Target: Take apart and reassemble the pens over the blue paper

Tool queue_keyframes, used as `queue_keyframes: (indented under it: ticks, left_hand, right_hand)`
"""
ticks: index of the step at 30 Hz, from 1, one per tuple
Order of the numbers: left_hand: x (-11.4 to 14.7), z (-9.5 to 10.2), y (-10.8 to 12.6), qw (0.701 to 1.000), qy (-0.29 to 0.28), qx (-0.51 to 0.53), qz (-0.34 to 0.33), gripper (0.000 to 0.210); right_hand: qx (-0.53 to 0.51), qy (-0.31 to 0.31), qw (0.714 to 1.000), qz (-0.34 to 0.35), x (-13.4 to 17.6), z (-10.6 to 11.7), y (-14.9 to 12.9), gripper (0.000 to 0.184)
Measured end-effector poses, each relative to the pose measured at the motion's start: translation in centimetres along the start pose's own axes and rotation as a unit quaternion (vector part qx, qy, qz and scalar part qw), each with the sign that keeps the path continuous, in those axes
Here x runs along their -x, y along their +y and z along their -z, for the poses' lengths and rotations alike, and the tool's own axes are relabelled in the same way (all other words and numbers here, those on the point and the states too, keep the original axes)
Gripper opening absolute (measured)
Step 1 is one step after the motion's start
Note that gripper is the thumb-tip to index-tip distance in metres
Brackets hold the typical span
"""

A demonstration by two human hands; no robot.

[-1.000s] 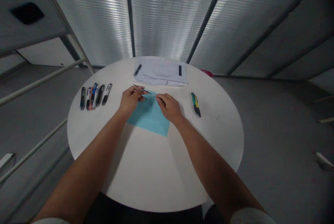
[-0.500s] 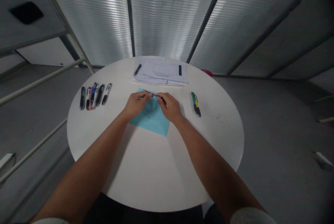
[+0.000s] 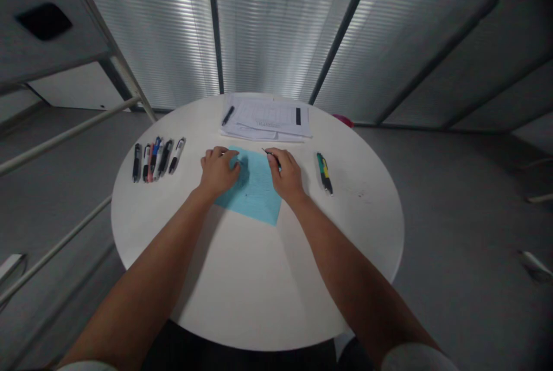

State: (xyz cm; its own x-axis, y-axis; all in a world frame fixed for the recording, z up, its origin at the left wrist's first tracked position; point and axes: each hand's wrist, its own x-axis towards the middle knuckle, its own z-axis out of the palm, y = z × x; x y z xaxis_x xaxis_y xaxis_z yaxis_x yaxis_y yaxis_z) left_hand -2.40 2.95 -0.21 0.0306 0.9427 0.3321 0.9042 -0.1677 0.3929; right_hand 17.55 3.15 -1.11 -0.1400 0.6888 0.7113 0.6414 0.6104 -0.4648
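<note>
In the head view, a light-blue sheet of paper [image 3: 254,204] lies on the round white table under my hands. My right hand [image 3: 287,175] is closed on a slim dark pen part [image 3: 273,156], whose thin tip points up and left over the sheet's far edge. Over the sheet's left side, my left hand [image 3: 219,174] has its fingers curled and its thumb close to the index finger. A small dark bit shows by those fingers, too small to name. A gap separates the two hands.
Several pens [image 3: 159,158] lie side by side at the table's left. Green and yellow pens [image 3: 324,174] rest to the right. Behind the sheet is a stack of printed papers [image 3: 268,117] with a black pen [image 3: 227,116] on it. A metal rail [image 3: 73,133] stands left of the table.
My hands, which met at a thin dark pen piece, have moved apart. The left hand went left, and the right hand went slightly right with the dark pen part.
</note>
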Motion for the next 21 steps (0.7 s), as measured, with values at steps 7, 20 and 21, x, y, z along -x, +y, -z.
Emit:
queue_keyframes:
  ticks: [7,20,21]
  left_hand:
    - [0.0,-0.3,-0.5,0.998,-0.055,-0.033,-0.002,0.036]
    - [-0.2,-1.1,-0.9,0.999,-0.026,0.003,-0.037,0.026]
    - [-0.2,-1.1,-0.9,0.999,-0.024,0.005,-0.039,0.025]
  right_hand:
    - [0.0,-0.035,0.999,-0.014,0.2,-0.1,0.0,0.033]
    - [0.007,-0.091,0.996,-0.017,0.3,-0.2,0.1,0.033]
    - [0.007,-0.094,0.995,-0.016,0.3,-0.2,0.1,0.033]
